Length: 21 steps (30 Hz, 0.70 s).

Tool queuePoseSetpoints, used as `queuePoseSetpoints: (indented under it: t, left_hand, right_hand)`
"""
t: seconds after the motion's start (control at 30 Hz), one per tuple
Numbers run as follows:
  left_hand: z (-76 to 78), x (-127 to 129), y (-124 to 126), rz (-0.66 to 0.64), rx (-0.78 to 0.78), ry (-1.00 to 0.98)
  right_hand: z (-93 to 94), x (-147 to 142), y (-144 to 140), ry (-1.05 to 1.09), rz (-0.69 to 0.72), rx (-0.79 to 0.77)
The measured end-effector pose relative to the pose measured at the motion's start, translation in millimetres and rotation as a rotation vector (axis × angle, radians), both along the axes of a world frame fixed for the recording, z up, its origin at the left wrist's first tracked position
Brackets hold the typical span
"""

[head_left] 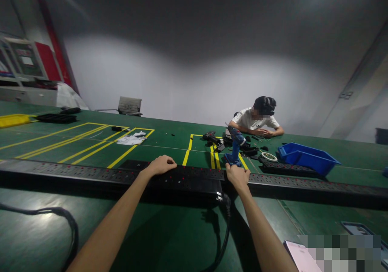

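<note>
A long black power strip (287,180), lined with sockets and small red marks, runs across the whole table in front of me. My left hand (162,165) rests on its upper side, left of centre, with the fingers bent together over it. My right hand (238,176) grips the strip right of centre, its fingertips partly hidden. Between the hands a wider black socket section (184,188) juts toward me. At its right end is a black plug (223,199) with metal prongs, its cord trailing down toward me. Just beyond my right hand stands a blue cordless drill (235,146).
A blue bin (307,157), a tape roll (269,157) and a second drill (212,136) lie beyond the strip. Across the table a person (256,120) leans on their forearms. White gloves (131,138) lie left. A black cable (54,210) curves at near left.
</note>
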<state>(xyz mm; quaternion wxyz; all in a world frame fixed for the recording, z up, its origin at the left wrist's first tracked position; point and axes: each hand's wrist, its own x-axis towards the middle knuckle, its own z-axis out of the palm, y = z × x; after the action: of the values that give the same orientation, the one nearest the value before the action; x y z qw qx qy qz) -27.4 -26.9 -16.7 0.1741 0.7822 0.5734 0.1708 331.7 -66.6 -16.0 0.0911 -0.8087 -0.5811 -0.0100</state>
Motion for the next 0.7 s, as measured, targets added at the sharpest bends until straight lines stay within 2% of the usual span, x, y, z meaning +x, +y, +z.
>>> queuePoseSetpoints:
  t: [0.27, 0.7]
  left_hand:
    - [-0.5, -2.4, -3.7, -0.042, -0.011, -0.061]
    - [-1.4, 3.3, -4.2, 0.060, 0.059, -0.013]
  right_hand:
    - [-3.0, 0.4, 1.2, -0.008, 0.002, 0.029]
    - [-5.2, 3.4, 3.8, -0.003, 0.012, 0.038]
